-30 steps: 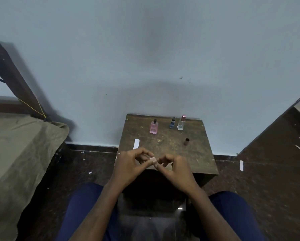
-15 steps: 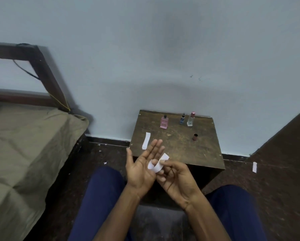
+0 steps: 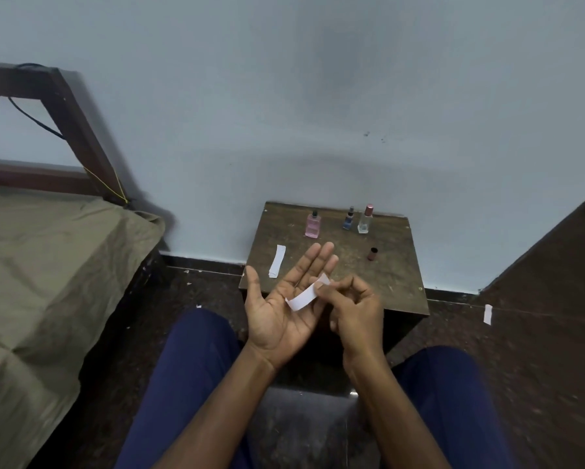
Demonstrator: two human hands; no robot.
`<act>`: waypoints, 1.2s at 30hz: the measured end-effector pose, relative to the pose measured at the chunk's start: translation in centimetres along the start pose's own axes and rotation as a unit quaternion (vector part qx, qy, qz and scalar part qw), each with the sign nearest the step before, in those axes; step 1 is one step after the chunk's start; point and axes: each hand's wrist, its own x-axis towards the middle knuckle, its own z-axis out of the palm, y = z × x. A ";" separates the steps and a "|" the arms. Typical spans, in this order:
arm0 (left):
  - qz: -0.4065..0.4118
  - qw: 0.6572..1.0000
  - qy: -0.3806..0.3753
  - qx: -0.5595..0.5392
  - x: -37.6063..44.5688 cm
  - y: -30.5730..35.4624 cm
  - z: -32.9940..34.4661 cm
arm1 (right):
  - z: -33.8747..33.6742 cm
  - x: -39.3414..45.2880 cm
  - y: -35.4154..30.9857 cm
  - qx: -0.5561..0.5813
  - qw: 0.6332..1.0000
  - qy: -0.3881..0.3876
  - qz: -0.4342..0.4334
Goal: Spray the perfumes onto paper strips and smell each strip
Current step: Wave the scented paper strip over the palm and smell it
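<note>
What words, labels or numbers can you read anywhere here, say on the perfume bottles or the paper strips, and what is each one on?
No text can be read.
Pink perfume bottle: no legible label; too small.
Blue perfume bottle: too small and blurred.
Clear perfume bottle: nothing readable.
Paper strip held by the right hand over the open left hand: looks blank.
Paper strip on the table: looks blank.

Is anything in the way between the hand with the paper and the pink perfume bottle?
Only the open left hand. Its fingers rise between the right hand, which pinches the paper strip, and the pink perfume bottle. The table beyond looks bare.
</note>
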 end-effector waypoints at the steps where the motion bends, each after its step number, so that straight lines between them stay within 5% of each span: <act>1: 0.000 1.000 0.002 0.010 0.0 -0.1 -0.1 | -0.2 0.3 0.1 -0.009 1.000 0.019 -0.022; 8: -0.033 0.998 0.003 0.062 0.1 -0.7 -0.6 | -2.8 2.5 0.2 -0.095 0.983 0.098 -0.123; 21: -0.070 0.991 0.043 0.101 0.0 -0.9 -1.1 | -4.3 4.1 0.1 -0.057 0.985 0.139 -0.082; 25: -0.059 0.983 0.097 0.142 0.2 -0.7 -1.5 | -4.5 2.6 -2.1 -0.116 0.987 0.067 -0.094; 28: -0.062 0.988 0.110 0.091 0.8 -0.9 -2.0 | -3.5 -0.4 -5.2 -0.026 0.992 -0.111 -0.056; 30: -0.067 0.984 0.146 0.082 1.4 -1.3 -2.1 | -2.3 -2.7 -7.1 0.128 0.943 -0.306 0.039; 32: -0.074 0.978 0.172 0.096 1.7 -1.5 -2.0 | -1.2 -3.8 -7.3 0.178 0.883 -0.422 0.108; 34: -0.046 0.974 0.104 0.196 1.0 -1.9 -2.3 | -0.5 -3.2 -5.5 0.059 0.908 -0.406 0.090; 36: -0.075 0.976 0.084 0.185 1.2 -1.7 -1.0 | -0.5 -1.9 -3.1 -0.195 0.945 -0.258 -0.048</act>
